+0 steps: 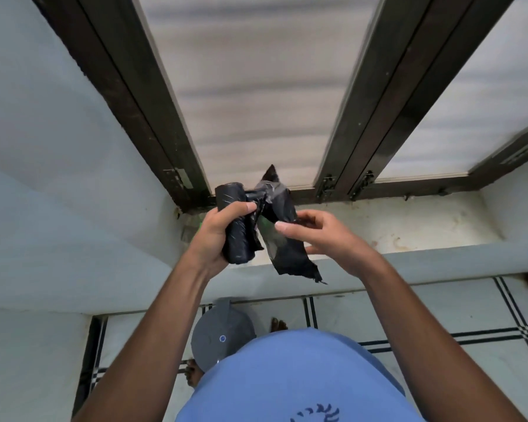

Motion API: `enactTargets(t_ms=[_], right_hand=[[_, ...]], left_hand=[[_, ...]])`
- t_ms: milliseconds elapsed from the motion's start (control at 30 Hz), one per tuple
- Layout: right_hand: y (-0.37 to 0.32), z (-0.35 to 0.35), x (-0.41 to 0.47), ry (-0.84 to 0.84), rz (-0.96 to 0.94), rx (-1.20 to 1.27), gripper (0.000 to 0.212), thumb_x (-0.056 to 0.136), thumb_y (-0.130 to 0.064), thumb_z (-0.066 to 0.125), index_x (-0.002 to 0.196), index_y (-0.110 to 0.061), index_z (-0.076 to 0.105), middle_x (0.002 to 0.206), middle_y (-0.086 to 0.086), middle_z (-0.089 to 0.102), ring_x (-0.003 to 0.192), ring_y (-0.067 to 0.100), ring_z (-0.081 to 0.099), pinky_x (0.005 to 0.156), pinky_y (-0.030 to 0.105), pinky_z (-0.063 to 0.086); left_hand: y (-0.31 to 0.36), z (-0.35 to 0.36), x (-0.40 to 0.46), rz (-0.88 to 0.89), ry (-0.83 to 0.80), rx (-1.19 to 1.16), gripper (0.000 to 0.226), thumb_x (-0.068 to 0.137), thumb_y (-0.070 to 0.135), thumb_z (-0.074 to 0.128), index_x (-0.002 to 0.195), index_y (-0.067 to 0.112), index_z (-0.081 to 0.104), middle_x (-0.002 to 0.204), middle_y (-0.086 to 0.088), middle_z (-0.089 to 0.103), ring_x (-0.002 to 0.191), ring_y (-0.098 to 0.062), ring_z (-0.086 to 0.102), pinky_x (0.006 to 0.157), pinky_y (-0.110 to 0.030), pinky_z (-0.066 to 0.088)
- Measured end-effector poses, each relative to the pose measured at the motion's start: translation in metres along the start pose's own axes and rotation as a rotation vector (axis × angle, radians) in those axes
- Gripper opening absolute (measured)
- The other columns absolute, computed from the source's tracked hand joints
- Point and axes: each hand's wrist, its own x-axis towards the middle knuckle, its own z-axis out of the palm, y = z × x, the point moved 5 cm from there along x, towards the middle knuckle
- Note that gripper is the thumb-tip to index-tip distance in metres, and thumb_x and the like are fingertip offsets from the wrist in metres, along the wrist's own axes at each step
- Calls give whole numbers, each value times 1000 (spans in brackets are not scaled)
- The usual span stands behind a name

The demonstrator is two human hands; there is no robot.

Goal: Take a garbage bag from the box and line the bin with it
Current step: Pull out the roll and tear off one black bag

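Both hands are working above the window ledge (378, 226). Left hand (218, 236) is gripping a roll of black garbage bags (233, 214), fingers curled around it, thumb on top. Right hand (323, 239) is pinching the loose garbage bag (282, 239) trailing from that roll, just beside it. Below the ledge, the grey bin (217, 333) is sitting lidded on the tiled floor (439, 315), between bare feet. Frosted window panes (256, 86) are rising behind the ledge.

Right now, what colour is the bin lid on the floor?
Grey, with a small blue round mark; the bin lid shows in the head view, partly hidden by the shirt.
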Motion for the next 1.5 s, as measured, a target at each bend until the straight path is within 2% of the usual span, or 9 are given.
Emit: enactTargets(t_ms=[167,400,567,700,867,967,1167,1333,1500], right_hand=[[-4,6,4,223,-218,91,15,101,-17,83,112,-10,77,96,8,82,81,16,78,73,35,64],[-19,2,-6,377,-309,106,31,105,-13,77,124,-24,56,92,7,73,81,21,75,74,39,68],[-13,0,-15,484,-326,-77,18,105,-18,77,122,-21,81,106,0,81,91,5,73,84,31,62],[-17,19,-16,372,-219,-568,63,98,-24,83,157,-21,62,130,-2,67,118,15,67,104,31,57],[-32,32,-9,532,-286,-872,22,103,-37,75,115,-22,85,112,-2,56,106,19,59,95,41,58],[-32,25,1,620,-333,-686,19,98,-44,79,93,-27,84,120,-5,60,118,15,50,102,27,44],[11,-2,49,427,-163,521,22,109,-31,71,107,-10,78,99,11,81,93,23,76,81,40,66],[78,-30,85,699,-9,515,13,108,-19,74,97,-12,71,99,12,77,93,24,75,73,35,69],[114,-55,97,865,114,143,10,105,-26,74,110,-18,71,105,2,76,112,33,75,95,39,60]], left_hand=[[0,-5,3,-22,-20,97,26,100,12,69,121,-1,69,96,-19,71,77,-27,71,65,-38,61],[-6,-20,-8,-138,-57,207,23,92,13,79,111,5,69,88,-13,73,71,-23,73,58,-36,61],[6,-45,-8,-35,5,180,28,85,21,82,106,10,68,91,-15,69,81,-32,68,75,-53,60],[7,-53,-16,-68,-6,251,39,81,26,85,113,10,69,100,-19,69,93,-39,67,82,-61,60],[3,-64,-31,-100,-7,275,47,81,29,85,119,9,66,103,-20,68,94,-40,67,74,-53,61],[-2,-73,-38,-125,7,232,45,84,27,84,120,6,67,99,-19,69,90,-37,68,69,-48,63],[-10,-82,-50,-173,104,201,15,96,19,75,100,10,64,83,-12,61,63,-24,61,51,-34,55],[-21,-74,-47,-165,116,119,35,80,22,82,108,7,65,90,-16,60,64,-26,61,52,-34,57],[-35,-64,-36,-156,124,86,34,82,23,82,106,8,63,92,-17,56,68,-26,60,54,-35,57]])
